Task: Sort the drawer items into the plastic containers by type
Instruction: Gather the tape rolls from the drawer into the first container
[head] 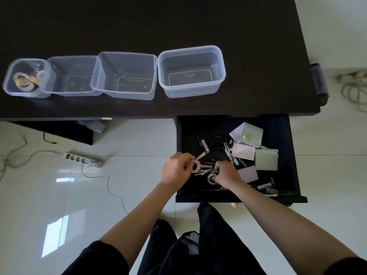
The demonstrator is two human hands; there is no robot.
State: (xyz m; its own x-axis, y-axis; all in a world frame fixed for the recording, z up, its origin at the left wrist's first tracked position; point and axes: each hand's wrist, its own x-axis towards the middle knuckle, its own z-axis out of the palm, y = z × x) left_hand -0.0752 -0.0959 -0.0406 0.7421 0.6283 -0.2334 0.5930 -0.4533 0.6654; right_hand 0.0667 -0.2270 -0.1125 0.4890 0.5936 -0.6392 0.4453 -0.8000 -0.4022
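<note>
Spanning the dark surface (258, 56) is a row of four clear plastic containers (191, 71), the leftmost container (27, 77) already holding tape rolls, while the open drawer (290, 155) below keeps scissors, batteries and paper pads. Left hand (175, 170), its grip closed on a tape roll (196, 165); right hand (228, 173), grip closed on a second roll (212, 178). Likely fault: a lifting roll snags the small scissors (204, 171) lying between them.

We see four clear, glossy plastic containers (191, 71) on the matt dark desk (258, 56). Below the desk, the floor (49, 195) is glossy white tile, and the drawer (294, 155) holds matt paper pads (251, 134) and shiny metal scissor blades (228, 151).
</note>
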